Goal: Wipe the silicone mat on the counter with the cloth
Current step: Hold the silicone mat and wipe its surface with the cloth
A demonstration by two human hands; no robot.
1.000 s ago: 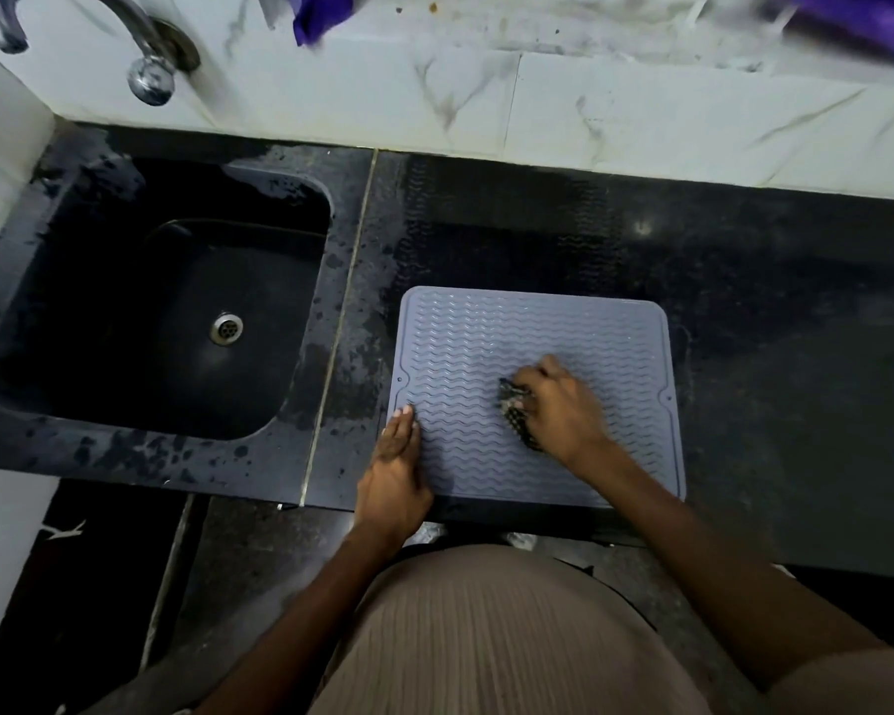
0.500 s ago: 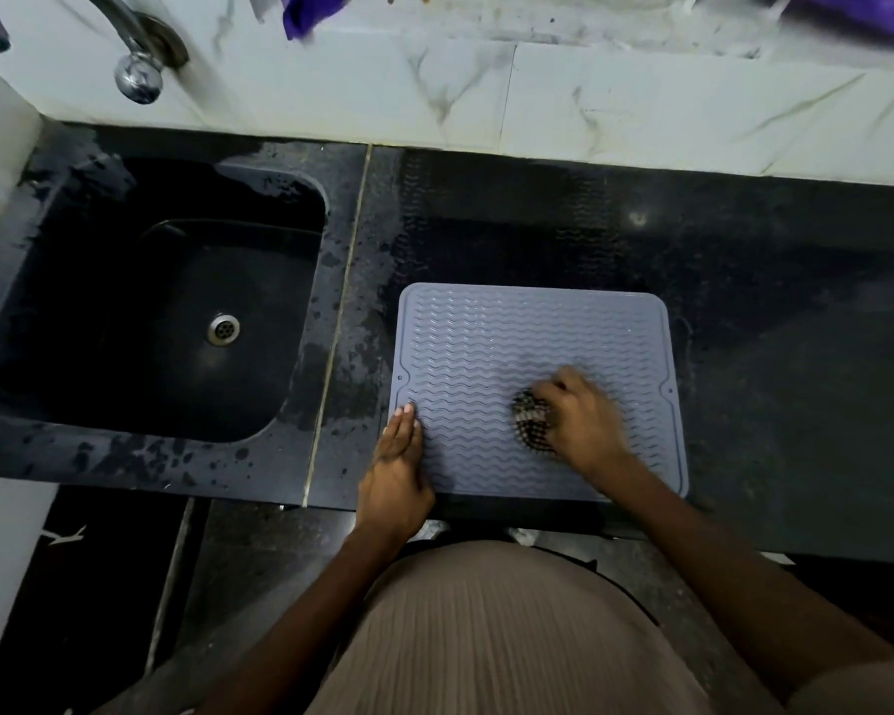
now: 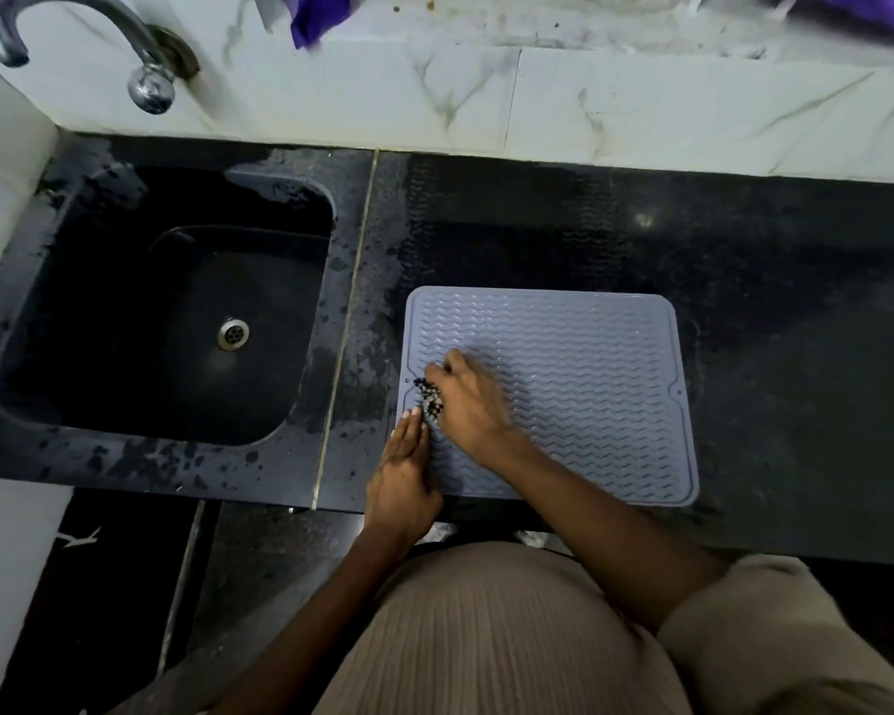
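Note:
A grey-blue silicone mat with wavy ridges lies flat on the black counter, near its front edge. My right hand presses a small bunched black-and-white checked cloth onto the mat's left edge. Most of the cloth is hidden under the fingers. My left hand lies flat, fingers together, on the mat's front-left corner, its fingertips almost touching the cloth.
A black sink with a metal drain is set into the counter left of the mat. A chrome tap sticks out of the white marble wall. Purple cloth lies on the ledge above. Wet patches cover the counter.
My right hand has dragged the cloth leftward across the mat, from its middle to the left edge next to my left hand. The left hand has stayed on the corner.

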